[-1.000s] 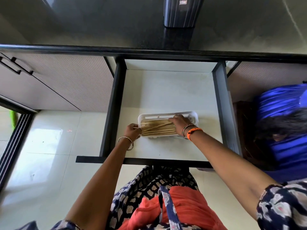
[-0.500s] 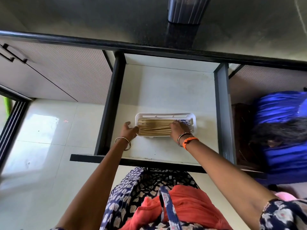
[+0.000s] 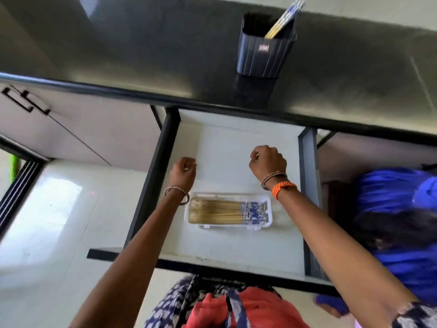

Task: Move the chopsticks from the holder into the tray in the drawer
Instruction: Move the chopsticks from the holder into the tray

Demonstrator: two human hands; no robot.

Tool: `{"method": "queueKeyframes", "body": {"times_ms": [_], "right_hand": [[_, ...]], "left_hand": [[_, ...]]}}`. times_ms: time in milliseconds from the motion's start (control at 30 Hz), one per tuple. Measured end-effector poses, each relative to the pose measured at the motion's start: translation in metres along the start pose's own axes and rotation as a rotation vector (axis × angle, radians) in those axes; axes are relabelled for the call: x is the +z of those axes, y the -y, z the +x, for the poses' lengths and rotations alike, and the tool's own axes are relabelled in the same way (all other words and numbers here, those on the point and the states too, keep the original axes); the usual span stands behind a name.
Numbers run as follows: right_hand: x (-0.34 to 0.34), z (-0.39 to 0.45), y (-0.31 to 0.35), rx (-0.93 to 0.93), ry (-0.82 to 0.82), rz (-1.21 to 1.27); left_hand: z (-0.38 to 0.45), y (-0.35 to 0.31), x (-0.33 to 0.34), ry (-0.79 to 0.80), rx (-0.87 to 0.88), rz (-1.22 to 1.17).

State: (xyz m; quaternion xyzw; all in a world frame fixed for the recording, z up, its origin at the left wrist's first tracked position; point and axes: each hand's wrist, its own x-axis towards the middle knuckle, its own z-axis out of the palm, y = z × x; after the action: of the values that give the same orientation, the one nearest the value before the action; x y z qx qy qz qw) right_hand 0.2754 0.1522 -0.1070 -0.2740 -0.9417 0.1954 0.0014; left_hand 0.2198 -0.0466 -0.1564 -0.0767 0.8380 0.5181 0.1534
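Observation:
A white tray (image 3: 269, 209) lies in the open drawer (image 3: 236, 143) and holds several wooden chopsticks (image 3: 217, 212) with blue patterned ends, laid side by side. A black ribbed holder (image 3: 262, 55) stands on the dark counter behind the drawer, with a few chopsticks (image 3: 282, 20) leaning out of it. My left hand (image 3: 183, 172) hovers above the drawer's left side, fingers curled, holding nothing. My right hand (image 3: 267, 162) is raised over the drawer's back part, also curled and empty. Both hands are clear of the tray.
The dark counter (image 3: 142, 55) runs across the top. Cabinet fronts with black handles (image 3: 26, 100) are at the left. A person in blue clothing (image 3: 397, 209) crouches at the right of the drawer. Pale floor tiles (image 3: 59, 209) lie to the left.
Both hands have lifted off the tray and moved up toward the counter. The view has tilted up, bringing the holder into sight. The chopsticks stay in the tray.

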Motion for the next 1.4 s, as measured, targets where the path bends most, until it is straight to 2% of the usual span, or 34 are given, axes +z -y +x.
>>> {"method": "queueKeyframes", "body": {"times_ms": [100,200,300,467,667,767,967,1233,1400], "right_hand": [[-0.042,0.054,0.008,0.037,-0.143,0.142],[-0.084,0.109,0.015,0.037,-0.284,0.267],[-0.115,0.163,0.020,-0.015,-0.402,0.344],[-0.136,0.250,0.022,-0.027,-0.482,0.423],[-0.137,0.329,0.026,0.126,-0.390,0.605],[-0.133,0.349,0.025,0.109,-0.327,0.663],[-0.129,0.357,0.015,0.100,-0.350,0.808],[-0.138,0.359,0.025,0.116,-0.217,0.948],[-0.144,0.360,0.028,0.159,-0.296,0.974]], "left_hand": [[0.031,-0.067,0.016,0.067,0.212,0.013],[0.059,-0.138,0.029,0.046,0.428,0.111],[0.088,-0.199,0.043,0.059,0.568,0.144],[0.143,-0.261,0.067,0.035,0.774,0.440],[0.187,-0.272,0.088,0.054,0.826,0.703],[0.200,-0.261,0.095,0.056,0.871,0.643],[0.210,-0.256,0.099,0.061,0.909,0.584],[0.200,-0.264,0.094,0.113,0.796,0.578],[0.196,-0.271,0.092,0.148,0.741,0.587]]}}
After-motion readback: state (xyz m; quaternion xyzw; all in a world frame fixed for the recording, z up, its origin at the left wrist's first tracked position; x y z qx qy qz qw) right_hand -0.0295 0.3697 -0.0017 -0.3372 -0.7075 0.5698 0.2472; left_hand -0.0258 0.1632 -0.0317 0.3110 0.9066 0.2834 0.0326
